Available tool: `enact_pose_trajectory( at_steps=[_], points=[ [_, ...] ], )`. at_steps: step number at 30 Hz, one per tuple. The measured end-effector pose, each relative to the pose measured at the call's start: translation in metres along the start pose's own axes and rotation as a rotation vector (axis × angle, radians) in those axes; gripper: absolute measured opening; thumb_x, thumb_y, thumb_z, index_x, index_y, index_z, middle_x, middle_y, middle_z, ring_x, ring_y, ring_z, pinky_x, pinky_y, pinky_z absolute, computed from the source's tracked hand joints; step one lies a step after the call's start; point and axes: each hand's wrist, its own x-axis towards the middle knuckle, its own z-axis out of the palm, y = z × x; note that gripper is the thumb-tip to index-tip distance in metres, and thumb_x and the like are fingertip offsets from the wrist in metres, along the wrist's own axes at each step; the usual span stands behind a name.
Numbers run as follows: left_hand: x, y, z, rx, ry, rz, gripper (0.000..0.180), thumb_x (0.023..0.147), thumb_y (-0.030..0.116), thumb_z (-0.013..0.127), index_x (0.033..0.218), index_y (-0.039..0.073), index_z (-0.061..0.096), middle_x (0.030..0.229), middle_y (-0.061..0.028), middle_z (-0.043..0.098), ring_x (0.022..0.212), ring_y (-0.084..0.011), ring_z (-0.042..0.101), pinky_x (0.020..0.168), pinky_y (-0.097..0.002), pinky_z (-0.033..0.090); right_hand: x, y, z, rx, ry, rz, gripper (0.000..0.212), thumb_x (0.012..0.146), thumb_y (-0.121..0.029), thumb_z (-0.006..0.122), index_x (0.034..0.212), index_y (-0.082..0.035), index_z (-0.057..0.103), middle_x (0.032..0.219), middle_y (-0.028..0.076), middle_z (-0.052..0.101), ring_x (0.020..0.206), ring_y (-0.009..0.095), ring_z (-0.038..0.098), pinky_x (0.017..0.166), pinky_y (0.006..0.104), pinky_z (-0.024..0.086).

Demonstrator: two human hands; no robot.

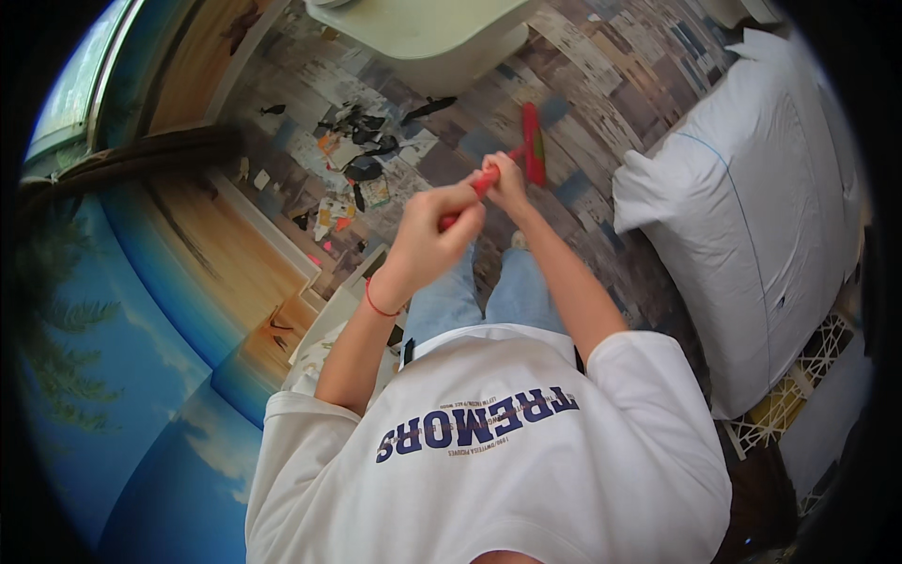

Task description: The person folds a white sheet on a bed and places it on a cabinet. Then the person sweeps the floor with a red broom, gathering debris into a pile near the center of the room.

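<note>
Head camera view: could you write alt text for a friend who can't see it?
A left hand and right hand grip a red broom over a plank-patterned floor. Scraps litter the floor to the broom's left; a bulky white bag is on the right.

The broom (531, 132) looked smooth, glossy plastic. Matt paper scraps (375, 192) lay near the left edge of the wood-look floor (597, 132); toward its right edge, the wrinkled sack (742, 226) seemed thin plastic.
</note>
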Motion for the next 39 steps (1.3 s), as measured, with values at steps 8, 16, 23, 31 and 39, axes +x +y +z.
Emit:
enact_pose_trajectory(
  at_steps=[8,16,23,31,39],
  points=[
    [-0.067,-0.025,-0.130,-0.095,0.538,-0.158,0.025,0.090,0.005,0.051,0.066,-0.002,0.047,0.057,-0.0006,0.040,0.054,-0.0076,0.034,0.089,-0.0247,0.044,0.065,-0.085,0.172,-0.197,-0.720,-0.079,0.017,0.066,-0.018,0.072,0.075,-0.009,0.061,0.082,0.014,0.059,0.082,0.036,0.060,0.071,0.0427,0.048],
    [-0.143,0.018,-0.172,0.193,0.729,-0.205,0.019,0.082,-0.001,0.053,0.064,-0.004,0.046,0.055,-0.0062,0.040,0.052,-0.0148,0.035,0.096,-0.0407,0.047,0.025,-0.194,0.274,0.301,-0.892,-0.329,0.017,0.070,-0.019,0.069,0.075,-0.005,0.059,0.083,0.014,0.058,0.081,0.036,0.059,0.069,0.0441,0.046],
    [-0.199,0.055,-0.205,-0.157,0.577,-0.063,0.020,0.073,0.010,0.045,0.058,-0.003,0.048,0.058,-0.0096,0.049,0.053,-0.0170,0.047,0.103,-0.0561,0.040,0.001,-0.252,0.165,-0.208,-0.973,-0.219,0.017,0.072,-0.022,0.069,0.079,-0.007,0.065,0.090,0.015,0.062,0.086,0.037,0.061,0.073,0.0458,0.049],
    [-0.080,-0.033,-0.130,-0.281,0.332,0.169,0.017,0.083,-0.002,0.048,0.067,-0.005,0.049,0.058,-0.0056,0.046,0.054,-0.0144,0.042,0.105,-0.0473,0.042,0.057,-0.116,0.059,-0.467,-0.511,-0.082,0.019,0.073,-0.018,0.071,0.071,-0.005,0.058,0.080,0.013,0.057,0.077,0.035,0.061,0.065,0.0414,0.048],
    [-0.027,0.018,-0.091,-0.022,0.445,-0.001,0.017,0.084,0.002,0.055,0.069,-0.004,0.051,0.056,-0.0103,0.039,0.048,-0.0176,0.037,0.095,-0.0378,0.048,0.091,-0.100,0.042,-0.237,-0.666,-0.156,0.018,0.072,-0.018,0.069,0.070,-0.005,0.056,0.077,0.012,0.055,0.073,0.034,0.058,0.063,0.0394,0.046]
  ],
)
